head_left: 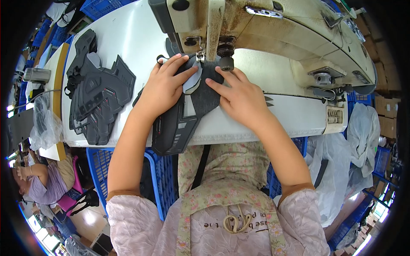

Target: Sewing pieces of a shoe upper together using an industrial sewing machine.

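Pressing two flat hands, left (164, 87) and right (239, 97), on one dark shoe upper (179, 123), one sewing machine (273, 34), one stack of cut pieces (96, 100).

A dark grey, flat, irregularly cut shoe-upper panel with a pale grey oval patch (188, 102) is laid flat on the white sewing table, its top end tucked beneath the needle of the machine. Red stitched accents are seen near its lower left. The lower end overhangs the table's front edge. Both palms are pressed on it
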The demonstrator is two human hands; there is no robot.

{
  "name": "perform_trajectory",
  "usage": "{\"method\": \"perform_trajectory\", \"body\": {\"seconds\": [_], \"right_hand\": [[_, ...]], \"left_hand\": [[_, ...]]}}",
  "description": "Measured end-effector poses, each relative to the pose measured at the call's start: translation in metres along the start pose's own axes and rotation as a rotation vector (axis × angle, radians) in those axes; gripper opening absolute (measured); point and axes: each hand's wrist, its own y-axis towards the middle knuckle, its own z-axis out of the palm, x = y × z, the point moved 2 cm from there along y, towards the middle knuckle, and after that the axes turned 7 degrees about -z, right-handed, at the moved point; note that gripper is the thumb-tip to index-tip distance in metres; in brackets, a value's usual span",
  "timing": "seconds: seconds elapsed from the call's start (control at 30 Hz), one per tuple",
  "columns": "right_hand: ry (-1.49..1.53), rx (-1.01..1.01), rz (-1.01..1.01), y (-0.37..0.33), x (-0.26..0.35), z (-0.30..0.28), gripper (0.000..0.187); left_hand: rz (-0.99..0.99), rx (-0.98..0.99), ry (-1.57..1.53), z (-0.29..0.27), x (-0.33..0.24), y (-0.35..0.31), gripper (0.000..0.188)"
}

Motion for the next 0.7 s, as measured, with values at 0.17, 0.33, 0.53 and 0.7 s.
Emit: {"method": "perform_trajectory", "body": {"seconds": [0.17, 0.33, 0.53, 0.7], "right_hand": [[-0.003, -0.011, 0.006, 0.001, -0.001, 0.001, 0.042], [-0.003, -0.013, 0.01, 0.002, -0.001, 0.002, 0.041], [-0.008, 0.002, 0.001, 0.003, -0.001, 0.001, 0.037], [0.046, -0.005, -0.006, 0.006, -0.005, -0.002, 0.031]], "left_hand": [[0.091, -0.051, -0.056, 0.0, 0.005, 0.005, 0.058], [0.116, -0.039, -0.101, -0.001, 0.008, 0.011, 0.055], [0.07, 0.029, -0.057, 0.002, 0.016, 0.008, 0.044], [0.095, 0.006, -0.051, 0.003, 0.016, 0.008, 0.043]]}}
